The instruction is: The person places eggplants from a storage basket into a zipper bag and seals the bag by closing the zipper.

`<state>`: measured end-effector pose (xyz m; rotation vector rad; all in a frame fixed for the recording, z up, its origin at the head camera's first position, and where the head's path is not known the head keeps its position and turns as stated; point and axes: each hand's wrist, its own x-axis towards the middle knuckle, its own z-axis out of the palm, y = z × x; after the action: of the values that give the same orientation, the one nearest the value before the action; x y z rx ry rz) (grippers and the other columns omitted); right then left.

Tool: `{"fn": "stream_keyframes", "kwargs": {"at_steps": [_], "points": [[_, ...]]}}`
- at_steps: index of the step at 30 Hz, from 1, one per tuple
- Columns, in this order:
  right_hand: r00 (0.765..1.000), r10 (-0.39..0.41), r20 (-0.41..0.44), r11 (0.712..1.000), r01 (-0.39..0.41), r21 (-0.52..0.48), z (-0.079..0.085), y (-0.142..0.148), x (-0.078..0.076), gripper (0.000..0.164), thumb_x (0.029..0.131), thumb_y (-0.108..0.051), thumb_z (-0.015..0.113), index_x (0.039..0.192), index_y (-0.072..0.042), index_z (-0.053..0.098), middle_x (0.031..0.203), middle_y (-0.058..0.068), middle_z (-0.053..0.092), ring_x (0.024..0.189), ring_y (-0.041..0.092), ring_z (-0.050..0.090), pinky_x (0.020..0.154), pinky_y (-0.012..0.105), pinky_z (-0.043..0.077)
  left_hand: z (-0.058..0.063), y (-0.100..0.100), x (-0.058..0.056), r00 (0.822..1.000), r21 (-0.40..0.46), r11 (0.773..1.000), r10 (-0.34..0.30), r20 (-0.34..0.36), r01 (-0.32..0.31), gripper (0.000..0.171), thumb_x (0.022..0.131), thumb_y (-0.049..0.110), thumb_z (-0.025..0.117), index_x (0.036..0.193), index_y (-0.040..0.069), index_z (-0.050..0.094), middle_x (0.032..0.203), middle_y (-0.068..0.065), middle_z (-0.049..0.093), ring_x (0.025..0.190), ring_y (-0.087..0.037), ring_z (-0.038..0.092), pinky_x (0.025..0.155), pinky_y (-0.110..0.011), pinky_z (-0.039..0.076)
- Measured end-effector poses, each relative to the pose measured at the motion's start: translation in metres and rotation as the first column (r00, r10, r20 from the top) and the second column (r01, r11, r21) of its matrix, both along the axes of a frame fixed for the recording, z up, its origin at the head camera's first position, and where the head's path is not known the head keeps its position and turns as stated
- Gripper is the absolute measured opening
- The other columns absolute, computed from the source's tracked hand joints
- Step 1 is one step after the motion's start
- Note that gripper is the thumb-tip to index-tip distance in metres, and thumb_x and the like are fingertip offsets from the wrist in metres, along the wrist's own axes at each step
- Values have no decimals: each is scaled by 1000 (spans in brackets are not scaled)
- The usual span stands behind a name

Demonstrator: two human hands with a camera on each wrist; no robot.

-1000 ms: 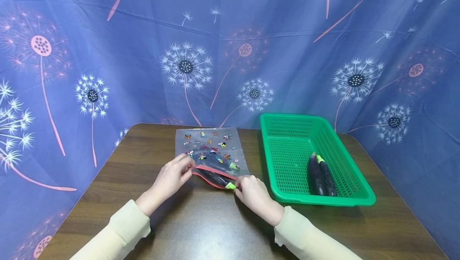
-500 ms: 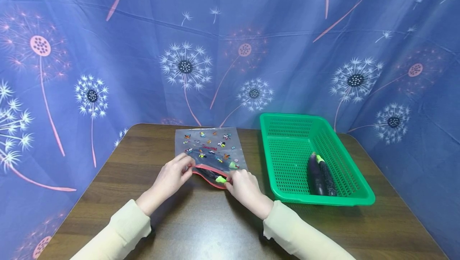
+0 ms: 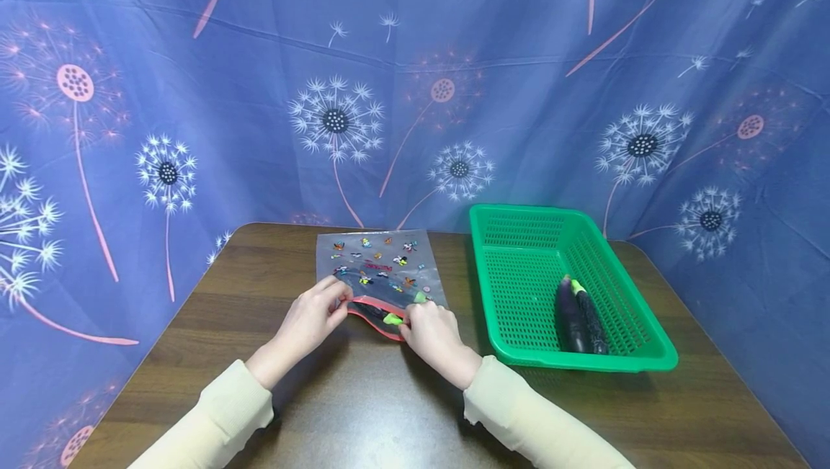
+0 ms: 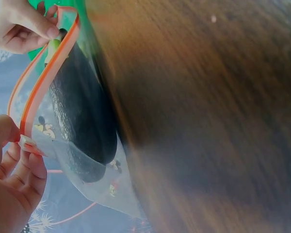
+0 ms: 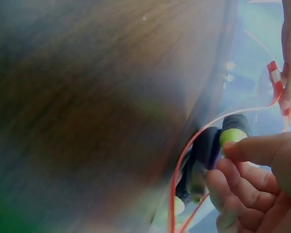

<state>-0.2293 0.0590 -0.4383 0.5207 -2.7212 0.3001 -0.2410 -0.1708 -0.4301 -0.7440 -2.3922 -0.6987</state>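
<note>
A clear zip bag (image 3: 346, 246) with cartoon prints lies on the table, its red-rimmed mouth toward me. My left hand (image 3: 313, 313) pinches the left end of the rim; in the left wrist view its thumb and fingertips hold the zip's end. My right hand (image 3: 434, 328) is at the right side of the mouth, pinching the lime-green stem end of an eggplant (image 3: 392, 318). Its dark body (image 4: 63, 107) lies inside the bag. Beside it in the bag are other dark eggplants (image 5: 203, 150), one with a pale green cap (image 5: 178, 206).
On the right of the wooden table (image 3: 311, 411) stands a green plastic basket (image 3: 483, 289). Inside it lie a smooth purple eggplant (image 3: 570, 318) and a bumpy dark one with a green tip (image 3: 592, 321). A blue dandelion-print cloth (image 3: 389, 37) hangs behind the table.
My right hand has moved left and slightly up, pushing the green-capped eggplant deeper into the bag. My left hand has stayed on the rim.
</note>
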Motion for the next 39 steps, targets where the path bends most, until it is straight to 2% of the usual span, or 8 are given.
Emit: {"fn": "stream_keyframes", "kwargs": {"at_steps": [4, 8, 13, 19, 23, 29, 34, 39], "points": [[999, 26, 20, 1000, -26, 1, 6, 4, 5, 17, 71, -23, 75, 60, -20, 62, 58, -4, 60, 49, 18, 57, 39, 34, 37, 0, 0, 0, 1000, -2, 1000, 6, -2, -6, 16, 75, 2, 66, 83, 16, 64, 82, 10, 55, 60, -1, 46, 51, -19, 39], [997, 64, 40, 998, -63, -13, 20, 9, 15, 14, 73, -19, 73, 64, -19, 63, 58, -6, 58, 48, 12, 52, 39, 30, 36, 0, 0, 0, 1000, -1, 1000, 9, -20, -9, 18, 74, 1, 67, 83, 16, 63, 81, 8, 56, 59, -1, 46, 49, -19, 38], [988, 113, 106, 992, -106, -69, 48, 16, 30, 12, 75, -16, 74, 68, -17, 63, 57, -8, 55, 49, 7, 46, 42, 23, 35, 0, 0, 1, 1000, 5, 1000, -1, -29, 1, 18, 73, 0, 66, 82, 15, 64, 82, 6, 58, 59, -2, 46, 49, -20, 38], [985, 109, 135, 991, -96, -93, 88, 31, 41, 11, 74, -16, 76, 71, -15, 65, 58, -8, 56, 51, 5, 45, 42, 21, 35, 0, 0, 0, 1000, 8, 1000, -17, -25, 17, 17, 74, 0, 66, 83, 14, 64, 82, 6, 57, 59, -4, 47, 49, -21, 38], [985, 84, 148, 995, -74, -73, 111, 46, 41, 12, 74, -15, 75, 71, -16, 64, 60, -9, 56, 52, 4, 47, 45, 22, 38, 1, 0, 1, 999, 14, 1000, -18, -26, 19, 16, 74, 0, 66, 83, 14, 64, 82, 5, 58, 59, -4, 47, 49, -20, 38], [982, 43, 183, 999, -37, -38, 136, 75, 34, 12, 75, -17, 75, 75, -16, 64, 65, -7, 60, 53, 6, 48, 45, 24, 38, 1, 1, 1, 999, 14, 1000, -8, -38, 8, 16, 74, 0, 67, 82, 14, 63, 82, 6, 57, 60, -3, 47, 50, -20, 39], [980, 24, 197, 999, -29, 21, 150, 95, 30, 15, 76, -21, 76, 84, -15, 65, 74, -6, 64, 53, 7, 49, 42, 25, 37, 1, 0, 2, 1000, 15, 1000, -8, -28, 8, 17, 74, 0, 67, 82, 13, 63, 82, 4, 58, 60, -3, 47, 49, -21, 38], [979, 59, 194, 997, -68, 42, 160, 115, 23, 20, 75, -19, 76, 90, -14, 63, 79, -2, 64, 55, 7, 49, 41, 25, 36, 0, -1, 2, 999, 14, 1000, -9, -34, 9, 16, 74, 1, 67, 82, 14, 64, 82, 5, 58, 60, -3, 47, 49, -20, 38]]}}
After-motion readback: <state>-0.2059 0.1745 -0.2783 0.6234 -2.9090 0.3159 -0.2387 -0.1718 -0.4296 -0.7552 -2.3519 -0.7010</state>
